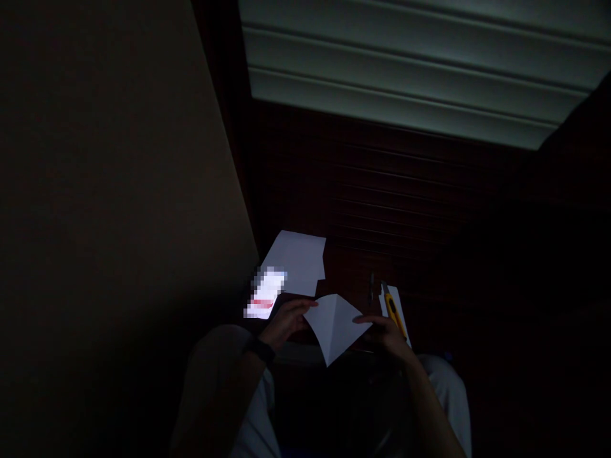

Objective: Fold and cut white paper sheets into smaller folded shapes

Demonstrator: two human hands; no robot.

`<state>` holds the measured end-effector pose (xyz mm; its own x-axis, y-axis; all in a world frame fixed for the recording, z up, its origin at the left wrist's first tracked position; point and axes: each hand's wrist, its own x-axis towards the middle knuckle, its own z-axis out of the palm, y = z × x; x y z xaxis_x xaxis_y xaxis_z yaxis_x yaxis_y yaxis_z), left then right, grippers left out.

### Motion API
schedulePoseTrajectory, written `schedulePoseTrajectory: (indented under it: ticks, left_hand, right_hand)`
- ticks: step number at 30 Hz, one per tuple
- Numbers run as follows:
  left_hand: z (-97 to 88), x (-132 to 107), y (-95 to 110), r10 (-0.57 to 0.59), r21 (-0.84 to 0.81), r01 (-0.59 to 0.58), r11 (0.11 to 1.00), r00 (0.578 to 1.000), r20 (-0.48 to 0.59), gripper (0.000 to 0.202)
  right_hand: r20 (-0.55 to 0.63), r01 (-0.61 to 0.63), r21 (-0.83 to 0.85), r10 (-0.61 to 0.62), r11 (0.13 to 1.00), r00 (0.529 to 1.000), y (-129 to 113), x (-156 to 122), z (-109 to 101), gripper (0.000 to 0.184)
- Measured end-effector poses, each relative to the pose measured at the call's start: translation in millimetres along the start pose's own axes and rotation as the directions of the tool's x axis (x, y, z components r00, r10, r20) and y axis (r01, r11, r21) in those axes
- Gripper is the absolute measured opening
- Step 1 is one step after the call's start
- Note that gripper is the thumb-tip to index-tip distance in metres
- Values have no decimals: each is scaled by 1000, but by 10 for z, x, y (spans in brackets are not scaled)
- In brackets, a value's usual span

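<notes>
In a very dark room I hold a folded white paper, creased down its middle into a pointed kite shape, above my lap. My left hand pinches its left edge, fingers closed on it; a dark watch sits on that wrist. My right hand grips the paper's right edge from the other side. Both forearms reach in from the bottom of the view.
A stack of white sheets lies on the dark wooden table just beyond my hands. A lit phone screen glows at its left. A yellow utility knife rests on a paper strip at the right, a dark pen beside it. A plain wall stands at the left.
</notes>
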<state>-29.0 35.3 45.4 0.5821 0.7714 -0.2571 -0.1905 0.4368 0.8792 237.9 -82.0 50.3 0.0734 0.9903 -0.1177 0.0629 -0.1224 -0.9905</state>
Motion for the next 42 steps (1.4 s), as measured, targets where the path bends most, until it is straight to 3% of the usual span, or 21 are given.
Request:
schedulePoseTrajectory:
  ticks: [4,8,12,15,19,27,32,35,39,42]
  left_hand:
    - [4,-53,83,-1,-27,3,1000,996,87,38]
    - [16,-93,123,-11,112,-8,994,986,168,51]
    - [11,-54,74,-1,276,-48,960,985,174,50]
    - [-7,-16,27,-11,319,-42,947,987,161,45]
    - [-22,-8,7,10,376,-60,925,991,134,39]
    - [25,-18,3,34,405,-81,911,992,121,38]
    - [112,-22,-78,34,448,-89,890,991,128,40]
    - [198,-6,-211,79,468,-114,876,992,95,40]
    - [305,18,-411,82,477,-114,872,993,87,40]
    - [341,8,-478,81,525,-132,841,989,120,37]
  right_hand:
    - [-49,-17,-10,17,1000,999,54,22,-34,30]
    - [-121,-35,80,45,996,992,79,22,-93,34]
    - [-113,-50,90,60,995,992,55,19,-143,36]
    - [-117,-35,81,44,996,992,41,22,-155,35]
    - [-166,-105,79,117,991,979,48,21,-141,33]
    - [-228,-106,357,197,928,954,162,89,-56,26]
    - [-343,21,534,194,845,919,229,154,26,24]
    - [-280,95,662,127,744,952,209,136,197,34]
    - [-113,2,757,127,654,985,200,97,478,36]
    - [-117,-13,771,162,637,980,226,99,566,36]
